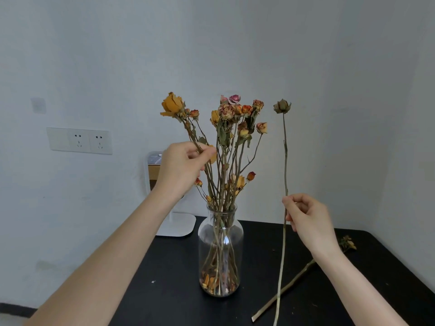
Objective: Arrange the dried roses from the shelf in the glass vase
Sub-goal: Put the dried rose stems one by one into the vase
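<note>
glass vase (220,250) upright on tabletop (169,278) | left hand (182,170) pinches stem of orange rose (172,105) in vase, 11 o'clock | right hand (308,217) pinches brown rose (282,106) upright outside vase, 3 o'clock | spare rose (348,242) flat on tabletop, 4 o'clock

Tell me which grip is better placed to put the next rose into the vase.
Right: the right grip holds a long-stemmed rose upright beside the glass vase; the left grip is busy pinching the orange rose stem.
</note>
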Motion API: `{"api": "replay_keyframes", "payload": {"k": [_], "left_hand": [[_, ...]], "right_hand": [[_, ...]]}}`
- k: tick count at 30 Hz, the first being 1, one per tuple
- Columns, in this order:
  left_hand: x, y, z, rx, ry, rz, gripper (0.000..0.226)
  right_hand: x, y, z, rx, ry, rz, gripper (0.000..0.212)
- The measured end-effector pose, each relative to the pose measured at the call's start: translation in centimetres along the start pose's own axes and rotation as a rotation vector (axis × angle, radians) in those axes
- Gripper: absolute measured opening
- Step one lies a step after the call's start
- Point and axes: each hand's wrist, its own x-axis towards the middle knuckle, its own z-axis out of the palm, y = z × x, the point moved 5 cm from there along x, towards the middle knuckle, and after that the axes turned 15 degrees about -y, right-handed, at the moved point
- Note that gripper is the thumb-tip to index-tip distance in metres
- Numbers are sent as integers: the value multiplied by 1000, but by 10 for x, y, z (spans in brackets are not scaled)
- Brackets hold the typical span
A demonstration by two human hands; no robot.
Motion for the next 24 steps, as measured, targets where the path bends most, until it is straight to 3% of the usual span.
{"api": "replay_keyframes", "payload": {"k": [5,7,12,14,17,20,24], "left_hand": [[-5,-11,13,83,-161,-111,9],[-8,-14,17,123,-183,-135,18],[-53,-23,14,133,123,12,27],[-78,-42,22,90,177,-24,28],[-93,-80,51,97,44,-216,46],[-84,-99,78,150,-96,-288,73],[-62,-102,92,301,-100,-299,73]], "right_hand": [[-1,1,1,-3,0,3,6],[0,2,3,-7,-2,9,6],[4,-1,7,6,17,0,10],[6,-4,7,19,28,-15,11],[11,-13,5,39,47,-47,12],[17,-27,-2,56,83,-97,13],[26,-46,-16,71,144,-173,14]]}}
